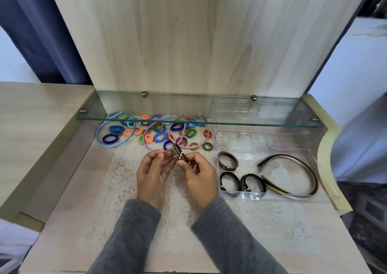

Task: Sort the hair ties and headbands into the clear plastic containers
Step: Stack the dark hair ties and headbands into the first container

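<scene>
Both hands meet over the lace mat at the middle of the desk. My left hand and my right hand pinch a small bunch of brown hair ties with metal beads between their fingertips. A pile of coloured hair ties and pastel headbands lies behind, partly under the glass shelf. The near clear container on the right holds three brown hair ties and two brown headbands.
A glass shelf spans the desk just above the pile. A second clear container stands behind the first, under the shelf. A white lace mat covers the desk. Wooden panels rise behind and at the left.
</scene>
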Demonstrator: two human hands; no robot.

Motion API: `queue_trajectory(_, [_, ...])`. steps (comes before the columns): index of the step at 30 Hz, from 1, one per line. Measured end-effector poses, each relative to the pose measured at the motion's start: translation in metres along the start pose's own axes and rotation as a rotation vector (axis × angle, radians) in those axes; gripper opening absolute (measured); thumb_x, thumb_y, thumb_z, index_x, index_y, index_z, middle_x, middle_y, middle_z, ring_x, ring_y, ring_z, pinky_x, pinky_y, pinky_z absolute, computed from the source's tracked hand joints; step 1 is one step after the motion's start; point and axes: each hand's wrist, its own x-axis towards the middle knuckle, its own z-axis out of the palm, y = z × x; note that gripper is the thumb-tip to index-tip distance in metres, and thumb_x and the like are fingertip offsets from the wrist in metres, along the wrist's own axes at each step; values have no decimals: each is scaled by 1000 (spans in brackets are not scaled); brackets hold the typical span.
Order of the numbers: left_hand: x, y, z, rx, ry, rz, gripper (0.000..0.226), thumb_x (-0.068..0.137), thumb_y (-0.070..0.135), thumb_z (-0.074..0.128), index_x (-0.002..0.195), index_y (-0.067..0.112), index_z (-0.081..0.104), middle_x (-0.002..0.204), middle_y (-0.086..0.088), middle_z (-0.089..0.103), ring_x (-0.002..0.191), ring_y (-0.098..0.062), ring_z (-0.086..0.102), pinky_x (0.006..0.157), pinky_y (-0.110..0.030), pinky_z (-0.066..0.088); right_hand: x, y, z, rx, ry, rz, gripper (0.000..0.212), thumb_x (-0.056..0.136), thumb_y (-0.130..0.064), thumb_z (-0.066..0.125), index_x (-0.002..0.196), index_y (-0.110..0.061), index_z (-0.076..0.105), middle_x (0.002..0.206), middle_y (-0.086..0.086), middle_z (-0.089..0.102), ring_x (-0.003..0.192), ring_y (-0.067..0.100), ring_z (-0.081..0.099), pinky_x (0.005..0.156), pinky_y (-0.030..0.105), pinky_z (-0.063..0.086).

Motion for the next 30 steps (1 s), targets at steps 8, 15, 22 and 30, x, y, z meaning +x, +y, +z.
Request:
queue_trajectory(8, [1,-4,-4,6,-82,-45,17,89,13,55,99,1,62,95,-13,70,85,-18,69,71,-23,57,-1,2,0,37,-18,4,7,83,-15,67,82,-22,65,80,2,63,71,9,52,68,23,43])
queue_trajectory(15, [-1,-3,-3,16,-103,-62,20,96,10,46,99,1,65,90,-10,73,84,-17,70,72,-23,57,-1,4,-1,65,-6,-3,9,81,-23,66,87,-16,68,81,4,65,72,14,53,68,31,45])
queue_trajectory(22, [-5,3,2,60,-106,-101,39,97,15,47,75,14,79,89,-8,75,82,-14,71,69,-21,57,0,6,1,64,-29,-8,15,77,-21,68,88,-10,69,94,4,69,91,18,64,84,36,52])
queue_trajectory(30, [-4,1,0,64,-119,-112,27,91,19,53,87,7,77,101,-16,72,90,-21,69,74,-26,58,1,8,0,27,-62,-10,19,75,-32,70,86,-17,69,86,5,67,79,21,60,75,40,52])
